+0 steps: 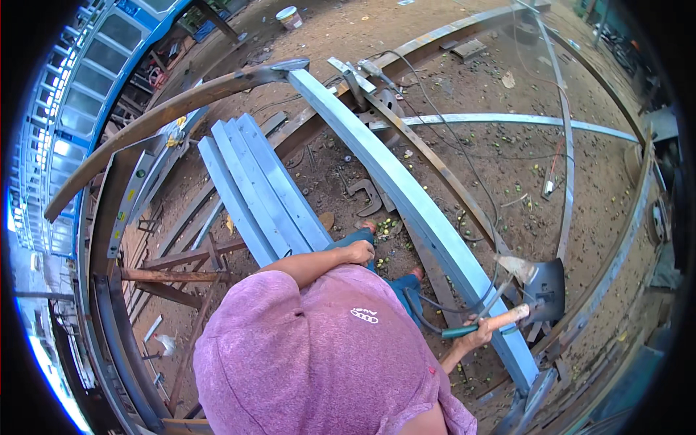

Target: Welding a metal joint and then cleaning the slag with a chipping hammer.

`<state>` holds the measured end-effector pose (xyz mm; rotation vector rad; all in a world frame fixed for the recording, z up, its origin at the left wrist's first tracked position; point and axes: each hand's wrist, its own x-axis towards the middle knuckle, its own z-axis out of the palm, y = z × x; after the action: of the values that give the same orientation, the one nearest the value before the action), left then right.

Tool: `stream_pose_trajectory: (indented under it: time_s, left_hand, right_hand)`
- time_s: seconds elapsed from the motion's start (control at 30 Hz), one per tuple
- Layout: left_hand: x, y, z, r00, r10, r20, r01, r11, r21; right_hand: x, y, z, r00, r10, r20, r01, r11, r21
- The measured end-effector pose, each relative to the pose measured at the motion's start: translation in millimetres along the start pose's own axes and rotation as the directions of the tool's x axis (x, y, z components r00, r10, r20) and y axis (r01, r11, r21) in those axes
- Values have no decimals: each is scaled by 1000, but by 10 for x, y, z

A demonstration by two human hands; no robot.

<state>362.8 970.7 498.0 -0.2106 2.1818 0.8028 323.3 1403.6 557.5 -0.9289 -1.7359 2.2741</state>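
Note:
My right hand (477, 336) is closed around the wooden handle (509, 317) of a dark hand-held welding shield (545, 288), low on the right. A green-sleeved holder (460, 331) with a dark cable lies against the same hand. They sit beside the near end of a long grey steel beam (406, 196) that runs from the top middle down to the lower right. My left hand (359, 252) rests curled on my knee in blue trousers, at the near end of a stack of grey steel bars (255, 190). It holds nothing. My purple shirt fills the lower middle.
A rusty curved beam (167, 110) arcs across the upper left, over rusty frames (181, 259). A C-clamp (367, 197) and cables lie on the dirt ground. A white bucket (290, 16) stands at the top. Thin steel rails (565, 138) cross on the right.

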Motion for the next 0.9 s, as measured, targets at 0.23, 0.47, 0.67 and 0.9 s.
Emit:
stream_pose_trajectory:
  time_s: [0.23,0.47,0.67,0.9]
  left_hand:
    - [144,-835,-328,942,-315,-115,212,825,-524]
    - [695,-2797,-278,993,71,-92,-115,719,-686]
    - [314,-3871,-1530,859,-504,-95,79,313,-946]
    - [-185,-5286,-2447,574,-814,-86,220,254,-942]
  right_hand:
    - [79,365,-12,982,47,-184,-56,997,-47]
    - [-164,1005,2399,952,84,296,49,908,-416]
    - [-883,1426,4718,763,190,618,358,672,-649]
    - [-2707,1439,6525,444,513,735,734,263,-627]
